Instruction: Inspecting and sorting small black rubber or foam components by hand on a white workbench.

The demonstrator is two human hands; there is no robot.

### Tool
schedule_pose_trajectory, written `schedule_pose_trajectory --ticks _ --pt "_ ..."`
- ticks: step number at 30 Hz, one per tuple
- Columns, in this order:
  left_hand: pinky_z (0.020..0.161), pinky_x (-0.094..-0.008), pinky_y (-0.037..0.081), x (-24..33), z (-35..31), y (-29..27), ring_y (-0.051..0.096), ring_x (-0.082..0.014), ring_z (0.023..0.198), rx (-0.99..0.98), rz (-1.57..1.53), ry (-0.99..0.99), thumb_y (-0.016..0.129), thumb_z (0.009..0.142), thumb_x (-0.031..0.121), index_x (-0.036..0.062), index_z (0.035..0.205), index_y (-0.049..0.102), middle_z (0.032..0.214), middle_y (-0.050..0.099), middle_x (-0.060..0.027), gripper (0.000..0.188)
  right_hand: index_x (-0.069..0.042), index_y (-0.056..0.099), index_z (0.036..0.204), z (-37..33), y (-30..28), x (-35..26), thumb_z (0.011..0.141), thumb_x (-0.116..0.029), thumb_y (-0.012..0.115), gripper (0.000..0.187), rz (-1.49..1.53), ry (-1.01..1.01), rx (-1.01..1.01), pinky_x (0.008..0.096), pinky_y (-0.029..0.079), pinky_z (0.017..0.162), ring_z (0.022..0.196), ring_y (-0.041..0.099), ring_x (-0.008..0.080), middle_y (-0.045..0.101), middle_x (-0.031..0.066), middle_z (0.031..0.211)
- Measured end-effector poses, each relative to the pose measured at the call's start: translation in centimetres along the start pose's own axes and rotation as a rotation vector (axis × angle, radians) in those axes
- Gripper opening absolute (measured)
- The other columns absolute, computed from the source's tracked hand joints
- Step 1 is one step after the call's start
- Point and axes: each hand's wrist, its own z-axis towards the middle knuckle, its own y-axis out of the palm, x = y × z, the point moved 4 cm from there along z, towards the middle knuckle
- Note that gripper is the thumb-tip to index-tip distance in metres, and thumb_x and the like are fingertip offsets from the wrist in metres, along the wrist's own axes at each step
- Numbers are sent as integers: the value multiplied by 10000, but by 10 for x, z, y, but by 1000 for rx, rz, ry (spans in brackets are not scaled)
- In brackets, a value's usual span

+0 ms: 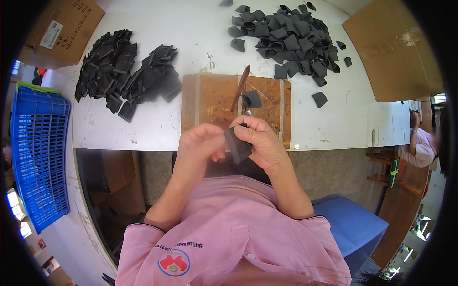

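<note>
**Right hand [261, 141] is pinching a dark fabric piece [240, 148] at the table's near edge**

I am holding the dark fabric piece in the air, around the near edge of the white table [329, 133]. My right thumb is pressing its upper part against the bent fingers behind, so this grip is closed, with no gap that I can see. Probably I am pinching at the top so that the rest is hanging free, easy to reach for the other side. My left hand [202, 143] is curling its fingers, half bent, just beside the left side of the piece; they are blurred, and I cannot tell whether they are touching it or taking hold.

Beyond my hands, a worn wooden board [207, 97] is lying by the middle of the near edge, perhaps for protecting the surface. A brown wooden stick [240, 90] is rising tilted above it; its lower fixing I cannot see clearly. Just beside the stick, a grey fabric tube [253, 99] is resting on the board.

Toward the left edge, two heaps of flat black pieces [105, 69] are lying side by side. Toward the far edge, right of the middle, a pile of grey tubes [298, 40] is spreading, well apart from those heaps, maybe to avoid mixing. Cardboard boxes [396, 52] are standing at both far corners.
</note>
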Motion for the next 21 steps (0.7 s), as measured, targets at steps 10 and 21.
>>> schedule_pose_trajectory --ticks 10,21 --pt "502 -193 411 -2 -1 -4 543 -81 559 245 402 208 597 773 84 6 786 578 671 587 -8 81 -4 548 837 -19 15 -21 751 -143 637 186 -1376 -818 573 255 427 557 635 542 179 532 77 773" --pt "404 -166 362 -7 0 6 482 -39 450 508 706 667 547 775 -47 -22 848 544 646 579 -47 78 -26 560 764 -11 40 -11 662 -7 605 114 -1718 -1064 394 338 420 498 619 511 249 480 88 711"
